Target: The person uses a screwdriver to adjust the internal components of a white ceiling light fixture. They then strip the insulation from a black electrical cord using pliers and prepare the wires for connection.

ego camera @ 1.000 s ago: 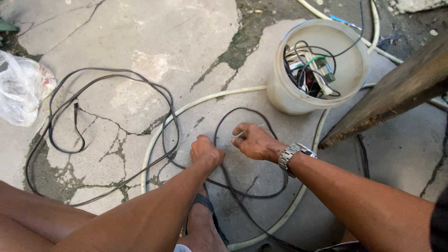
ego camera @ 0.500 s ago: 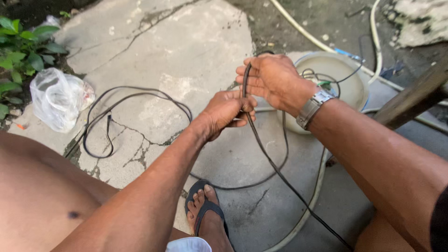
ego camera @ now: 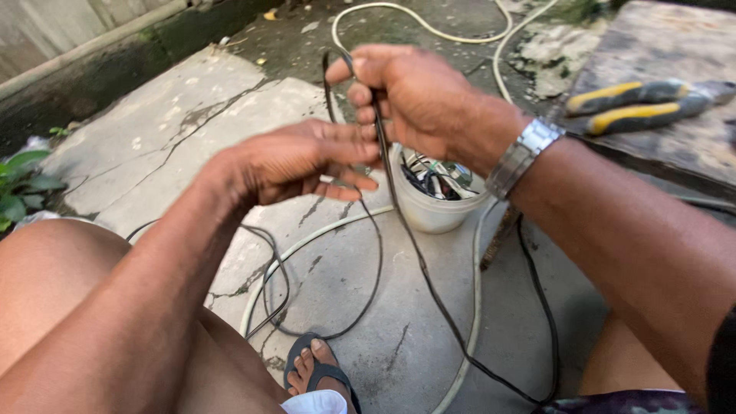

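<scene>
Right hand [ego camera: 418, 100] at 12 o'clock is pinching a thin, smooth black cable [ego camera: 406, 230] that droops in loose loops onto the cracked concrete floor [ego camera: 153, 146]. Left hand [ego camera: 295, 161] is half-spread, fingertips touching the cable. White plastic bucket [ego camera: 433, 215] of tangled wires sits underneath, yellow-handled pliers [ego camera: 636, 103] at 2 o'clock on a weathered tabletop [ego camera: 659, 46].

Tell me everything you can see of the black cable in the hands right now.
The black cable is thin, round and flexible, rubbery-looking. The right hand pinches a bend of it; the left hand touches it just below. From there it hangs down past the white bucket, then trails in loose loops over the cracked concrete and crosses the pale hose.
</scene>
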